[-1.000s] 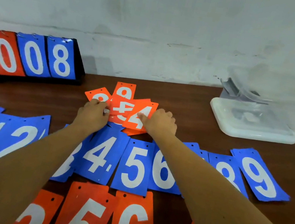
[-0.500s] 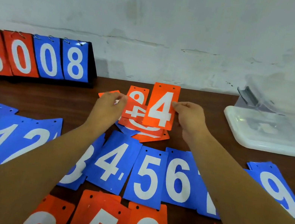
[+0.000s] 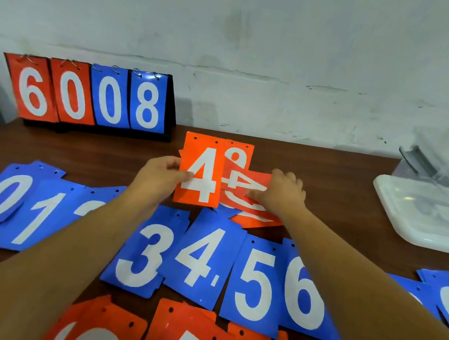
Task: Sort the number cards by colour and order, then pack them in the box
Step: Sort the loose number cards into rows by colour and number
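The blue cards [image 3: 202, 256], laid in a row across the middle of the table [image 3: 334, 189], were only partly legible: the 2 was largely covered by the left forearm, the numerals after 6 were hidden by the right forearm, and the card at 3 o'clock was cut off by the frame edge. The orange row [image 3: 181, 339] at 6 o'clock was cropped through its numerals. The translucent plastic box [image 3: 433, 218] at 2 o'clock was blurred and cut off; its contents could not be made out. The orange 4 card [image 3: 202, 172], a flat glossy rectangle with two punched holes along its top edge, was held upright above the table at 12 o'clock, pinched at its left edge by the left hand [image 3: 158, 179], thumb on the face. The right hand [image 3: 282, 195] was set on the orange pile [image 3: 252, 207] just beside it, fingers bent over a sideways card; whether that card was pinched or merely pressed could not be determined. At 10 o'clock, ring-bound cards reading 6008 were hung on a black scoreboard stand [image 3: 170, 118].
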